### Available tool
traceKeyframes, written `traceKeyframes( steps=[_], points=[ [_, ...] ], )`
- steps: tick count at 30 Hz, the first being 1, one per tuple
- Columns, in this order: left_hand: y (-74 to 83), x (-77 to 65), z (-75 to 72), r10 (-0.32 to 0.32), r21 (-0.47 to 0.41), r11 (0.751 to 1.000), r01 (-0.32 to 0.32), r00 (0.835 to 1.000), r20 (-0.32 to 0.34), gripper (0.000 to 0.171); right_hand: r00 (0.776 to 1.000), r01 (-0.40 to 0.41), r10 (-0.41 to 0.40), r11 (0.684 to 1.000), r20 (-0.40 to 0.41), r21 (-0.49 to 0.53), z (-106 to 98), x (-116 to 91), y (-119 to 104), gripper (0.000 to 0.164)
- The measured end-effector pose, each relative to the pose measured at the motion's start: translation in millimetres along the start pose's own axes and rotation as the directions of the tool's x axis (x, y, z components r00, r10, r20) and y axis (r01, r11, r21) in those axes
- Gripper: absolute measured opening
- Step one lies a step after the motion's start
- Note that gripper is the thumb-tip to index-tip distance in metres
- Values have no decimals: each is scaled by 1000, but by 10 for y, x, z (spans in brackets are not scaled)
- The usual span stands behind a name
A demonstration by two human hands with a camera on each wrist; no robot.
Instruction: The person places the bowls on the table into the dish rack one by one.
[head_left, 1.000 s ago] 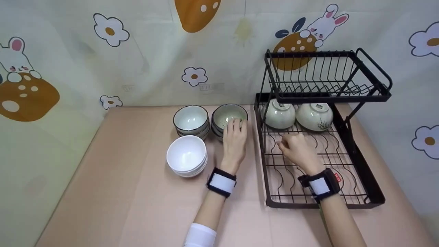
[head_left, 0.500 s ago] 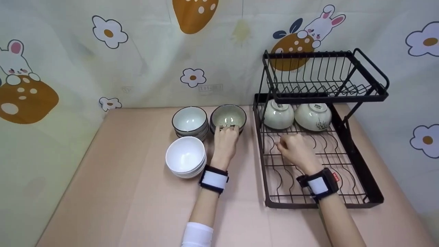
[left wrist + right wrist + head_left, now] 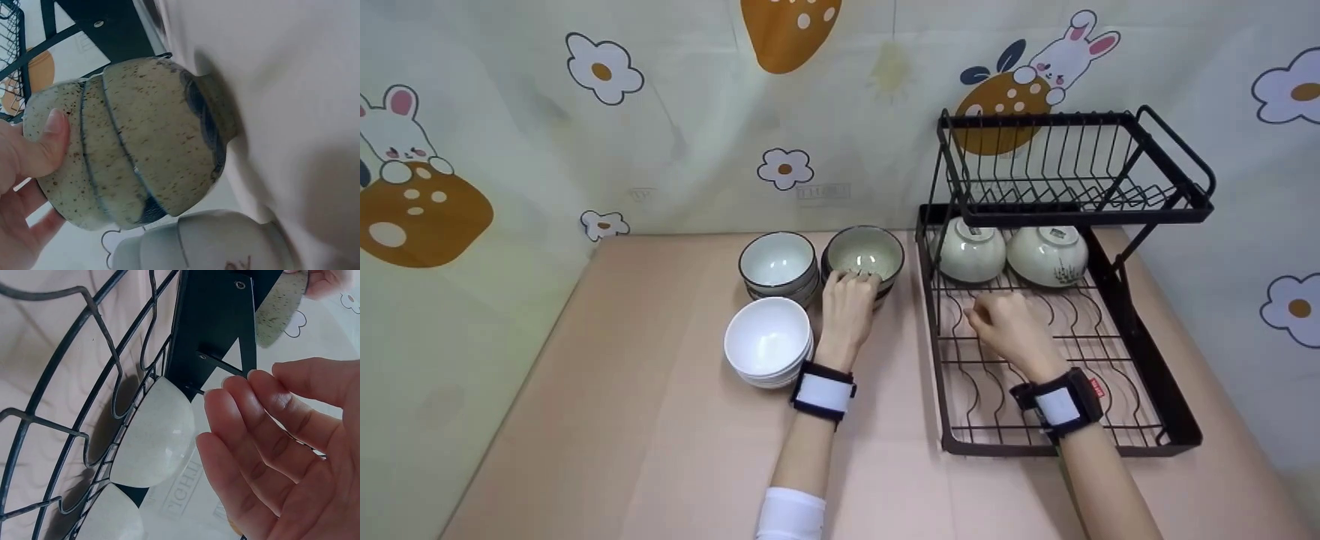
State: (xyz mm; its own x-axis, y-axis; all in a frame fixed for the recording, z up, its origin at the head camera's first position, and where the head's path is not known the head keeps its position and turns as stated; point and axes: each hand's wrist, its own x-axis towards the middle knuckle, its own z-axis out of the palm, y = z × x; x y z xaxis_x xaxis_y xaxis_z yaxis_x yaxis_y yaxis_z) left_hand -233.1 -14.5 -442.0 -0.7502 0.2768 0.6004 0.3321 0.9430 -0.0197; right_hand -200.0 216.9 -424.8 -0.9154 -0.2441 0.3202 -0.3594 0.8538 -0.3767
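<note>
Left hand (image 3: pixel 849 311) pinched the top green bowl (image 3: pixel 864 246) mid-frame. Right hand (image 3: pixel 1014 328) just hung loosely curled over the rack (image 3: pixel 1161 375), frame right.

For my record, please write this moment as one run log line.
Left hand: grips stack's top round speckled green ceramic bowl | Right hand: empty, above black metal rack | Rack: two round pale green bowls, upside down

I monitor three feeds. The head camera looks forward and down over the table (image 3: pixel 585 420) and dish rack (image 3: pixel 1155 360) from well back. The left wrist camera, rolled sideways, faces the speckled bowl stack (image 3: pixel 152 135) closely; the right views the rack close up, sharing part of that stack at its upper edge.
</note>
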Motion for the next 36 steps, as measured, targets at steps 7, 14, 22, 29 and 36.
traceKeyframes(
  steps=[7, 14, 22, 29, 36],
  points=[
    [-1, 36, -175, 140, -68, 987, -146, 986, -92, 11, 992, -15, 22, 998, -127, 60, 4, 23, -11, 16],
    [52, 47, -381, 268, -101, 955, -278, 958, -98, 23, 965, -58, 92, 988, -245, 145, -26, 50, -44, 19],
    [177, 48, -440, 374, -158, 908, -387, 921, -107, 15, 948, -36, 93, 981, -305, 189, -29, 53, -41, 26],
    [308, 43, -412, 459, -161, 867, -471, 882, -107, 14, 952, -54, 120, 971, -280, 233, -44, 35, -29, 29],
    [434, 44, -340, 527, -155, 823, -546, 837, -146, 13, 944, -314, 330, 867, 26, 387, -200, 30, 3, 45]
  ],
)
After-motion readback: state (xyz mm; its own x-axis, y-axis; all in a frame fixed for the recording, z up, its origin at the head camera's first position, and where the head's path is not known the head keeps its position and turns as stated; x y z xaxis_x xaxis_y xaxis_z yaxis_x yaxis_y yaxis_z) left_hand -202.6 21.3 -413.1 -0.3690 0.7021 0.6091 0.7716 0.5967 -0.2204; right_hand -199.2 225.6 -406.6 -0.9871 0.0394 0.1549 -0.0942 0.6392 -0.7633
